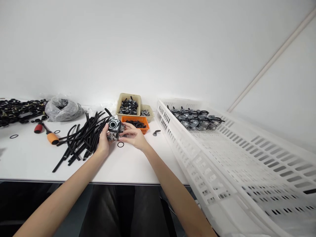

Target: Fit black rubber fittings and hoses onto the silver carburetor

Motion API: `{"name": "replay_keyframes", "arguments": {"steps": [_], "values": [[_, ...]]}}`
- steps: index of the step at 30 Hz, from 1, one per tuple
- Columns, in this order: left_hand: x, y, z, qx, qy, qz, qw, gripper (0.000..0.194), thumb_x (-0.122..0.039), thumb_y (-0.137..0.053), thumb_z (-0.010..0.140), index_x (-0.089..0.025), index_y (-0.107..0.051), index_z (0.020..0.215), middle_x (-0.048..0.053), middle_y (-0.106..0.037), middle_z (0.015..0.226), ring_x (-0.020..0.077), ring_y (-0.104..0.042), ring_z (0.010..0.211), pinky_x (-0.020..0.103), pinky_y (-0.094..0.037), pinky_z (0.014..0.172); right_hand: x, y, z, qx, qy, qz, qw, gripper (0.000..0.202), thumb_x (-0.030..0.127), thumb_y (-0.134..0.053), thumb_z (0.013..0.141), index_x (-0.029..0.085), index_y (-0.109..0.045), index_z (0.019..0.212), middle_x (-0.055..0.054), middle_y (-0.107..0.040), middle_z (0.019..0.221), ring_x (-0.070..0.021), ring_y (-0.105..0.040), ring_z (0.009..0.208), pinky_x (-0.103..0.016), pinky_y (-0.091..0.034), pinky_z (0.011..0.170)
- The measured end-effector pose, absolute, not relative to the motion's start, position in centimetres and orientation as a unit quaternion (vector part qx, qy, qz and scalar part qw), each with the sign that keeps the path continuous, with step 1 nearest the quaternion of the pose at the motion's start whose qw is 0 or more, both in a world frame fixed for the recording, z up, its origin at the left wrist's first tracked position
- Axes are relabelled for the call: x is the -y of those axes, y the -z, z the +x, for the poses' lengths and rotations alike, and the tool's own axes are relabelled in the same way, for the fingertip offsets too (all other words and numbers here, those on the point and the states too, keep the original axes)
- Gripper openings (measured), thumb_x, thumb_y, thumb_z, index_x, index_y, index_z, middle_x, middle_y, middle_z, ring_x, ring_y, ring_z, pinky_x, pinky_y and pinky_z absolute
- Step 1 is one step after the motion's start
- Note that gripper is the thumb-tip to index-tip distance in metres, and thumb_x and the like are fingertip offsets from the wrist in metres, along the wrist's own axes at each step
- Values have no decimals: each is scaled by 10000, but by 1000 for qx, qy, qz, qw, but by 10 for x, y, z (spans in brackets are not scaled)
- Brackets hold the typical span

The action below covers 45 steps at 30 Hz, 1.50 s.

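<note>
Both my hands hold a silver carburetor (114, 124) just above the table, its round dark bore facing up toward me. My left hand (104, 141) is closed around its left side, thumb on the metal. On the other side, the fingers of my right hand (134, 136) grip the carburetor near a short black hose. A black rubber ring (120, 144) lies on the table just below it. Left of my left hand spreads a pile of black hoses (82, 136). My fingers partly hide the carburetor's lower body.
Behind my hands stand an orange basket (147, 126) of black parts and a beige bin (118, 104) of small fittings. A white crate (177, 144) with several carburetors is at right. Two screwdrivers, red (38, 128) and orange (52, 138), and a plastic bag (61, 112) lie left.
</note>
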State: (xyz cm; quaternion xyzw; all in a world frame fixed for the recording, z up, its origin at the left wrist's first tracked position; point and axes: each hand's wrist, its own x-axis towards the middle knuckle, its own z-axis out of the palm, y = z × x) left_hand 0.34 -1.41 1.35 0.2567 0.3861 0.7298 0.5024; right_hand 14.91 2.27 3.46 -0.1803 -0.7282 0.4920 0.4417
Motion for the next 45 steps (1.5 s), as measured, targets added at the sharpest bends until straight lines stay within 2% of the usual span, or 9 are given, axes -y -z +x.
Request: {"name": "replay_keyframes", "arguments": {"steps": [6, 26, 34, 39, 45], "values": [[12, -11, 3, -384, -734, 250, 502, 496, -588, -646, 695, -165, -690, 949, 39, -730, 780, 157, -663, 603, 215, -493, 488, -20, -38, 149, 752, -462, -189, 432, 316, 460, -829, 587, 229, -773, 796, -80, -501, 1378, -262, -479, 1298, -411, -315, 1144], [13, -11, 3, -386, -735, 247, 500, 458, -568, -649, 701, -166, -689, 919, 40, -734, 776, 154, -658, 592, 217, -479, 482, -18, -40, 152, 773, -427, -212, 418, 244, 373, -830, 616, 196, -733, 753, -114, -517, 1356, -262, -474, 1307, -400, -337, 1113], [13, -12, 4, -388, -733, 252, 498, 472, -574, -643, 700, -157, -693, 915, 48, -733, 758, 165, -648, 568, 231, -460, 467, -19, -39, 152, 762, -450, -210, 416, 266, 385, -846, 589, 189, -723, 719, -111, -488, 1379, -272, -479, 1306, -400, -330, 1120], [11, -10, 4, -405, -739, 250, 476, 404, -552, -640, 716, -179, -688, 864, 13, -697, 660, 143, -617, 525, 208, -439, 445, -22, -37, 153, 756, -468, -203, 410, 293, 417, -843, 580, 180, -725, 705, -115, -468, 1390, -274, -490, 1297, -396, -318, 1128], [11, -9, 3, -413, -736, 263, 467, 428, -569, -639, 710, -179, -690, 881, 30, -714, 728, 160, -634, 554, 222, -457, 441, -25, -35, 155, 753, -481, -192, 406, 301, 438, -836, 584, 186, -745, 722, -100, -468, 1394, -264, -507, 1281, -386, -320, 1130]]}}
